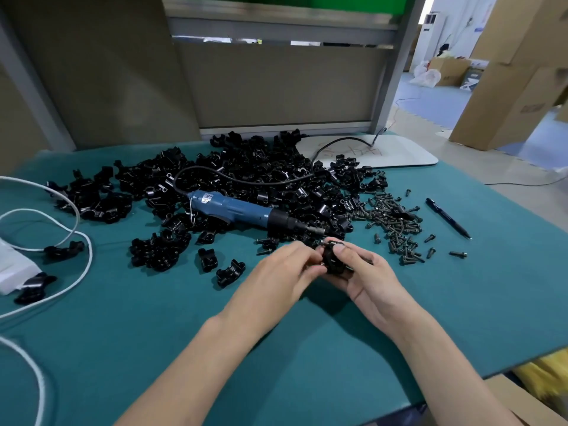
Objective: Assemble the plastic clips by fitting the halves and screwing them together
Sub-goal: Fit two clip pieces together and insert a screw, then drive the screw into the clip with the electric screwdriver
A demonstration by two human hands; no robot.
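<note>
Teal worktop [153, 333] w/ grey partition behind, cardboard boxes off to the right. Both hands meet near centre, just above the mat: left hand [276, 273] w/ fingertips pinched onto the left side of a black clip [332, 259], right hand [365, 272] cupped around it from the right, thumb pressed on top. A screw tip pokes out at the clip's top edge. Just beyond the hands lies a blue electric screwdriver [242, 210], bit end pointing right, black cord looping back over the big pile of clip halves [261, 170]. Two loose halves [221, 265] sit just left of the left hand. Right of the pile: scattered screws [396, 222], then a black pen [447, 218]. White cable [76, 229] curls at far left.
</note>
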